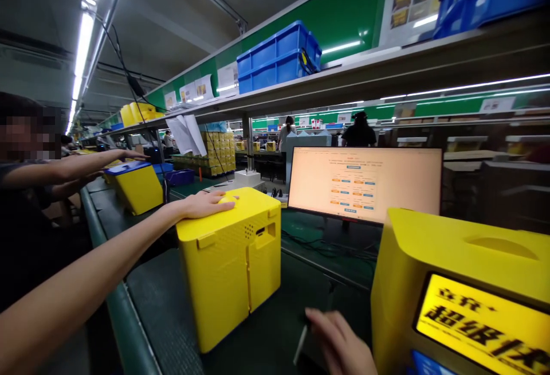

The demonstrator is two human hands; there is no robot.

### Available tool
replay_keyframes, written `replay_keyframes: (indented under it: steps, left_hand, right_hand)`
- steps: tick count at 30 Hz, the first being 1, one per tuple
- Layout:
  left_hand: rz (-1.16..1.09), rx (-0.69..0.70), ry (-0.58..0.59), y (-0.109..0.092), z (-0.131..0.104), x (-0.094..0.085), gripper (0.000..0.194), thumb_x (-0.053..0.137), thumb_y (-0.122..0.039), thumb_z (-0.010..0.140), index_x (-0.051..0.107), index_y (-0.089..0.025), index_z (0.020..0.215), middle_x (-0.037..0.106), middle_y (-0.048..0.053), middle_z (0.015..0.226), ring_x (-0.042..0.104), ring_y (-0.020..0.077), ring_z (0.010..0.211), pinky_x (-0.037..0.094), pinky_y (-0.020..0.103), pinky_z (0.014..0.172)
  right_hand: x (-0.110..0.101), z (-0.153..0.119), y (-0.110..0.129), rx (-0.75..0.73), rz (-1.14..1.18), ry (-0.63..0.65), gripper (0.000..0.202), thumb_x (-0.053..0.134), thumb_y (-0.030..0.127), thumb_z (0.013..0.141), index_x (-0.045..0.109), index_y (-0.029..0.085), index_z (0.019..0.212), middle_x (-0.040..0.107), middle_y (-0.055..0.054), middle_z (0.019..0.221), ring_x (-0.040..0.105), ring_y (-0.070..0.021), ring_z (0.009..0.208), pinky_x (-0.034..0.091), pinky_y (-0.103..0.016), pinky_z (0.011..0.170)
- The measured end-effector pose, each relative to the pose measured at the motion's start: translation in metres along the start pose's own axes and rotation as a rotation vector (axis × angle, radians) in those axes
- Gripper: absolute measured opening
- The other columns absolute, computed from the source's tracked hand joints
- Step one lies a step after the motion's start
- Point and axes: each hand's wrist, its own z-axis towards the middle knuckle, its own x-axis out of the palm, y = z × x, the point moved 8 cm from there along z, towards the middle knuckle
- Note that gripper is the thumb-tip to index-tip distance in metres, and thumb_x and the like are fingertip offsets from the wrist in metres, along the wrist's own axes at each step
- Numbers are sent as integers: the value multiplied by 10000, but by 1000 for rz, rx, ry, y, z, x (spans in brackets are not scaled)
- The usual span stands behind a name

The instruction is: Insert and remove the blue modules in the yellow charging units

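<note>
Factory conveyor belt (172, 306): left hand (206, 204) flat on yellow box (232, 266), fingers spread, gripping nothing.

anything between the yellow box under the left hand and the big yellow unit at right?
Head view: between the yellow box and the yellow unit there is bare dark belt, with the right hand low over it and the monitor behind.

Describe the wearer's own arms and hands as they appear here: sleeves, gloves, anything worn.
Both hands are bare, with no gloves. The left hand comes with a long bare forearm; no sleeve, watch or wristband shows on it. Of the right hand only the hand itself is in view, low in the picture; no ring is visible, and its wrist is cut off.
</note>
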Motion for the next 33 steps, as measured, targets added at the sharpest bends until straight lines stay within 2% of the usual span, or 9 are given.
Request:
replay_keyframes:
  steps: [4,6,8,16,20,28,30,33]
  left_hand:
    - [-42,166,55,-53,-16,8,658,276,-744,786,311,-409,1352,191,-11,1497,295,326,1302,178,465,1074]
    - [-72,234,39,-71,-19,9,616,270,-700,821,318,-394,1354,194,1,1497,271,306,1316,167,455,1079]
    - [-97,267,11,-80,-20,8,582,273,-669,841,351,-383,1343,218,-3,1490,267,288,1319,172,430,1082]
    - [-172,284,-32,-77,-16,7,555,344,-644,833,425,-367,1308,289,-29,1461,300,273,1300,198,381,1077]
    - [-154,280,-36,-78,-15,7,553,344,-637,827,440,-366,1300,290,-56,1459,315,280,1291,210,366,1074]
    - [-190,266,-13,-81,-18,4,561,351,-654,831,430,-362,1304,253,-13,1477,284,272,1316,185,412,1089]
    - [-197,272,-17,-80,-16,5,565,374,-648,825,425,-360,1308,259,-19,1474,279,277,1318,186,409,1091]
    - [-225,298,-30,-77,-12,7,565,410,-644,814,440,-354,1298,280,-32,1465,309,276,1298,222,398,1077]
  right_hand:
    - [-17,81,7,-11,47,-70,315,366,254,931,534,251,1197,605,-59,956,617,-147,848,501,-224,718]
    - [-19,109,6,37,18,-56,311,374,235,928,561,224,1177,626,-62,948,618,-162,849,499,-254,738]
    - [-17,124,5,71,-11,-19,295,408,230,917,586,217,1152,651,-56,906,626,-172,811,499,-273,719]
    - [-15,134,7,61,-25,52,248,476,229,893,633,222,1084,701,-38,907,644,-185,782,496,-288,682]
    - [-15,134,6,79,31,33,256,465,221,895,635,217,1086,703,-34,941,647,-176,807,498,-278,693]
    - [-10,133,6,123,43,85,260,469,219,886,633,240,1088,703,-26,926,635,-167,783,453,-246,655]
    - [-10,136,8,146,0,89,216,478,213,881,658,247,993,703,-10,863,632,-157,747,427,-230,623]
    - [-6,144,12,141,-197,116,183,481,188,865,657,231,897,694,-11,792,627,-158,695,384,-235,577]
